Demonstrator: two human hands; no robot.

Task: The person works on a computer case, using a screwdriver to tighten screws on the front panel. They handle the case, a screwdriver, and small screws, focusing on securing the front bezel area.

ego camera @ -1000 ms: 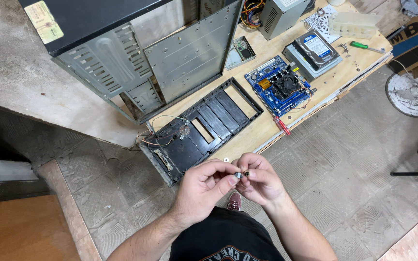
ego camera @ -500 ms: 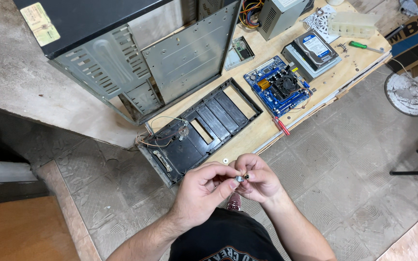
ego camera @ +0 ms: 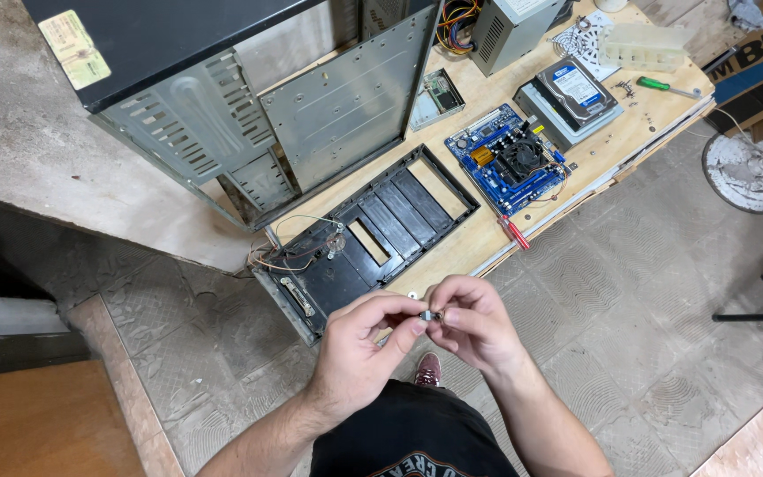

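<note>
— Hands?
— Left hand (ego camera: 359, 353) and right hand (ego camera: 477, 322) together just above the near edge of the pale wooden board (ego camera: 479, 234), fingertips meeting. Both curled nearly closed, pinching a small silvery metal part (ego camera: 429, 315) between thumbs and forefingers. Too small to tell more than that.
— Below them?
— Grey patterned floor tiles (ego camera: 629, 291), and a reddish shoe tip (ego camera: 430, 369) showing between the wrists.
— Just beyond?
— Flat black plastic front panel with rectangular bay openings (ego camera: 373, 238), lying on the board, thin wires (ego camera: 298, 252) trailing from its left end. Red-handled screwdriver (ego camera: 514, 232) at the board's edge, to the right of the panel.
— Further?
— Blue square circuit board with a black fan (ego camera: 514, 159), then a silver hard drive with a blue label (ego camera: 576, 93) resting on a grey drive box. Small green card (ego camera: 439, 93) beside the case.
— And the case?
— Grey metal computer case with black top (ego camera: 249, 106), open, standing at the left of the board. Grey power supply with coloured cables (ego camera: 505, 26) behind it.
— Far end?
— Green-handled screwdriver (ego camera: 664, 86), clear plastic compartment box (ego camera: 642, 44), loose screws nearby. White round fan base (ego camera: 744, 172) on the floor at right.
</note>
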